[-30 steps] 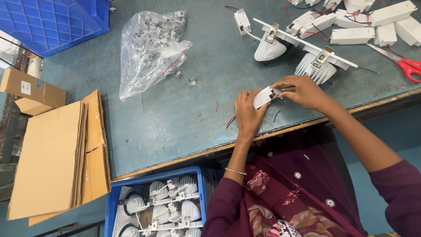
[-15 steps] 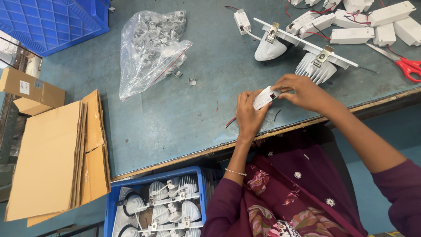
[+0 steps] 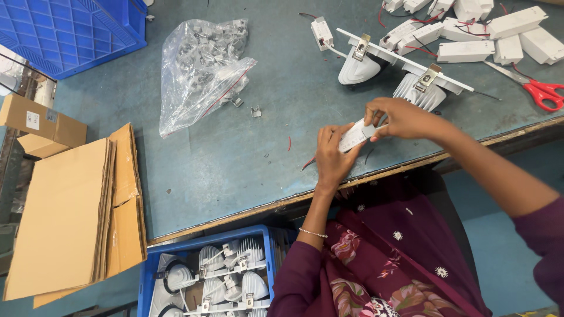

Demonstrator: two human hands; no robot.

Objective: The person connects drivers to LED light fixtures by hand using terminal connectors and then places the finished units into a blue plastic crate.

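Both the left hand [image 3: 332, 157] and the right hand [image 3: 399, 117] grasp a small white box [image 3: 356, 135]. A clear plastic bag [image 3: 200, 70] lies up-left, and a brown carton [image 3: 41, 120] with a white label sits far left.

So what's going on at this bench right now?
A person holds a small white driver box in both hands, left hand under it and right hand on its far end, just above the near edge of the blue-grey table. Beyond it lies a twin finned light fitting, more white boxes and red scissors. A clear bag of clips lies to the left; a blue crate of fittings sits below.
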